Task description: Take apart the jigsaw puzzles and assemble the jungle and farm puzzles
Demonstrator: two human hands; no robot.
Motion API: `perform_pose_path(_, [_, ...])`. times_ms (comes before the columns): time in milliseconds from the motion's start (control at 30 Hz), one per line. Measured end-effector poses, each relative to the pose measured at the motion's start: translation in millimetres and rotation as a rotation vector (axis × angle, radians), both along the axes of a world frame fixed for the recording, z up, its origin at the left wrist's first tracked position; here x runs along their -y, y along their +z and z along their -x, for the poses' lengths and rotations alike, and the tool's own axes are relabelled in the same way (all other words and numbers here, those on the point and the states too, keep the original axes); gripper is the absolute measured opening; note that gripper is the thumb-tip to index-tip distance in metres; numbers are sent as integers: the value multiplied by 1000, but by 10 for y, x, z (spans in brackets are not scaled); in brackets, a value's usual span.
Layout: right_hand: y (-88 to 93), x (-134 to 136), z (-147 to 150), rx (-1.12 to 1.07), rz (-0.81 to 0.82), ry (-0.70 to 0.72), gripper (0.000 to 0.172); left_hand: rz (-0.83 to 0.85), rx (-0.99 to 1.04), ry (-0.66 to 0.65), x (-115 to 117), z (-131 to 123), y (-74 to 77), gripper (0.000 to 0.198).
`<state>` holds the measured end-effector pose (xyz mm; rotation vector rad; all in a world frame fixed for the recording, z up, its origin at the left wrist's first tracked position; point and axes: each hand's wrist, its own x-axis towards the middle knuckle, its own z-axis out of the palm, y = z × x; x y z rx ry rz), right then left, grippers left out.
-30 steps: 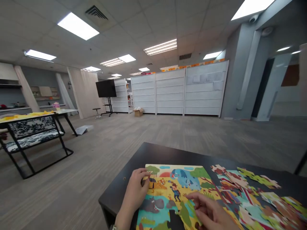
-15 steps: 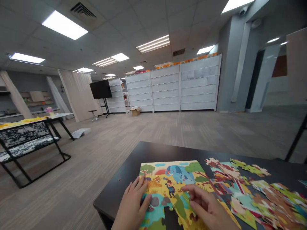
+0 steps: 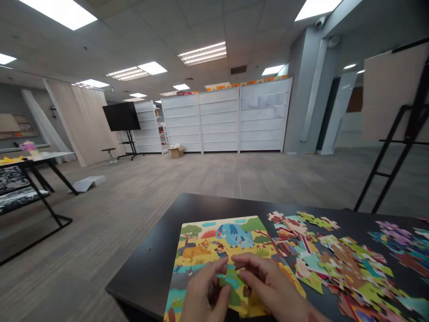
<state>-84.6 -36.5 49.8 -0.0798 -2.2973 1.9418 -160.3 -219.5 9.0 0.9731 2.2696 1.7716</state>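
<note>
Puzzle pc (image 3: 228, 281) between L hand (image 3: 204, 290), R hand (image 3: 264, 279), on board (image 3: 214, 237).

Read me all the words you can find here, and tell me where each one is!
No words can be read anywhere.
Jigsaw puzzle: only pictures, no letters showing.
Papers on the white shelves: too small to read, if they have writing.
Orange strip along the shelf tops: too small and blurred to tell if it has words.
</note>
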Motion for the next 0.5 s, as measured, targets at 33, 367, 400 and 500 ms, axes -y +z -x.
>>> perform_pose_path(33, [-1, -6, -3, -15, 30, -12, 53, -30, 46, -15, -20, -1, -32, 54])
perform_pose_path(367, [125, -31, -124, -156, -397, 10, 40, -52, 172, -56, 154, 115, -18, 44])
perform_pose_path(400, [143, -11, -133, -180, -489, 67, 41, 10, 114, -76, 167, 111, 17, 39])
perform_pose_path(500, [183, 38, -129, -208, -690, 193, 35, 222, -178, -101, 218, 128, 124, 44])
